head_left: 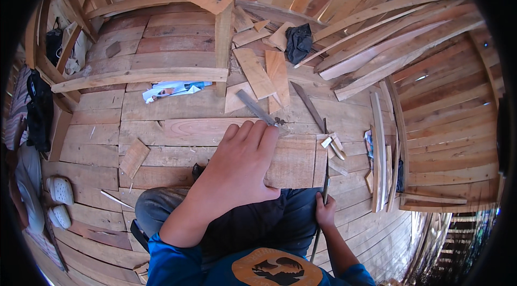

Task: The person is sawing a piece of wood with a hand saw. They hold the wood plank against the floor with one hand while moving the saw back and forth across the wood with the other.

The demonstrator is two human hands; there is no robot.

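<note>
My left hand (239,151) is closed over the left end of a short, wide wooden board (293,163), fingers across the far edge and thumb at the near side. The board lies level above my lap, with a thin dark line across it near its right end. At that end my right hand (325,210) is closed around a long, thin dark blade (327,170), seen edge-on and upright along the board's edge. Its kind cannot be told from this angle. Just beyond my left fingers, a grey metal strip (254,105) rests over wood pieces.
Wood offcuts (253,73) and a black bag (299,42) lie ahead on the plank floor. A wooden frame (140,77) stands at far left, curved planks (398,43) at far right. Another person's leg (29,183) and white clogs (59,190) are at left.
</note>
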